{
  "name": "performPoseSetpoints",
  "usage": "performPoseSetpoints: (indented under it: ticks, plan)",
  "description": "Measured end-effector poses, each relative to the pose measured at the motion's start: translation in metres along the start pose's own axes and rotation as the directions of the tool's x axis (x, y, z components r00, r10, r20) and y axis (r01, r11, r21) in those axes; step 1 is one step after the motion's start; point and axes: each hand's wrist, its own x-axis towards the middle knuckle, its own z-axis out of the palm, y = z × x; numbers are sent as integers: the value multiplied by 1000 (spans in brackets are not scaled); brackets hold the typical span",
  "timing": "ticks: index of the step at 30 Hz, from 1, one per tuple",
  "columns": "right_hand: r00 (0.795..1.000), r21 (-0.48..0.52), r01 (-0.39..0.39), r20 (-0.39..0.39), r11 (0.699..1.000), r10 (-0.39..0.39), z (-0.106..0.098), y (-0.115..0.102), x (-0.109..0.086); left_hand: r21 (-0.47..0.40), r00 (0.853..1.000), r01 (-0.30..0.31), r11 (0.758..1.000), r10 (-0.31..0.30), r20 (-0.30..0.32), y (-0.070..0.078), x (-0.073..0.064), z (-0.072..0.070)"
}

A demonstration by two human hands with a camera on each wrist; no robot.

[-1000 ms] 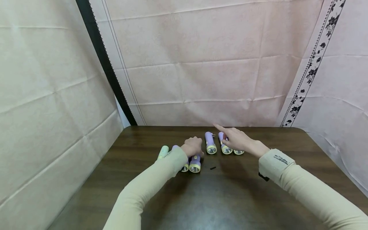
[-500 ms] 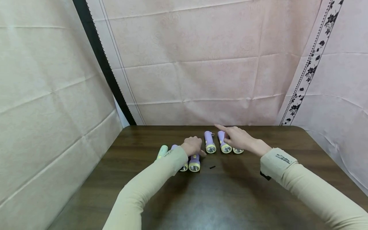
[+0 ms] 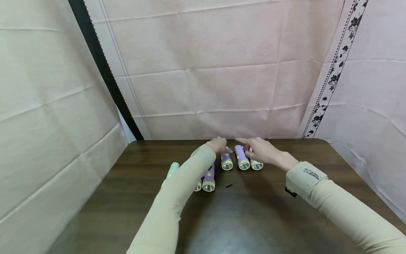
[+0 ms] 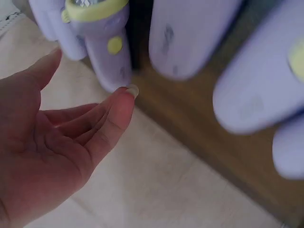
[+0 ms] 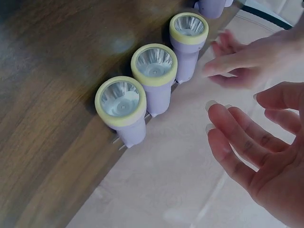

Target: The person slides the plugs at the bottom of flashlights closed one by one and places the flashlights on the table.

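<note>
Purple flashlights with yellow rims lie on the table, their lenses toward me. My left hand [image 3: 218,145] is over the tail of one purple flashlight [image 3: 226,164], the leftmost of a group of three. In the left wrist view its fingers are spread with nothing between them, fingertips close to that flashlight [image 4: 110,61]. My right hand [image 3: 261,152] hovers above the rightmost flashlight [image 3: 256,165], index finger extended; in the right wrist view its relaxed fingers hold nothing. The middle flashlight [image 3: 242,159] lies between the hands. Metal prongs [image 5: 119,142] stick out from one tail in the right wrist view.
More purple flashlights [image 3: 208,180] lie left of the group, partly hidden by my left sleeve. Beyond them is a mint green flashlight [image 3: 172,170]. A small black piece [image 3: 229,186] lies on the brown table [image 3: 247,218]. Pale cloth [image 3: 203,88] hangs behind the table.
My left hand has moved away from the left-hand purple flashlights, forward and right to the leftmost of the three. The right hand has stayed nearly in place. The view has shifted slightly.
</note>
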Motion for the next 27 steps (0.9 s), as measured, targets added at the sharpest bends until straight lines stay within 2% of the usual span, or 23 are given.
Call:
performPoseSetpoints:
  ticks: [2, 3, 6, 10, 13, 15, 20, 23, 27]
  plan:
    - [1000, 2, 4, 0, 1000, -4, -1, -1, 0, -30, 1000, 21, 999, -21, 0, 3, 4, 6]
    - [1000, 2, 4, 0, 1000, -4, -1, -2, 1, -49, 999, 39, 998, -39, 2, 7, -2, 5]
    - [1000, 5, 11, 2, 1000, -11, -1, -4, 2, -66, 994, 98, 993, -101, -42, 13, 0, 17]
    - [1000, -3, 17, 1, 1000, -17, 1, -3, 1, -124, 972, 203, 971, -215, -92, 16, 7, 29]
    - [1000, -9, 21, -8, 1000, -21, 2, 0, -2, -174, 961, 237, 956, -257, -105, 18, 11, 32]
    - [1000, -8, 11, -2, 1000, -11, 4, 3, -5, -172, 961, 230, 958, -251, -114, 19, 12, 32]
    - [999, 9, -36, 41, 999, 36, 6, 11, -12, -141, 973, 188, 972, -203, -105, 20, 15, 31]
    - [998, 10, -46, 40, 999, 46, 7, 15, -13, -144, 975, 156, 977, -176, -137, 21, 16, 25]
    - [999, 2, -43, 4, 999, 43, 6, 18, -13, -201, 966, 91, 975, -135, -218, 25, 13, 14]
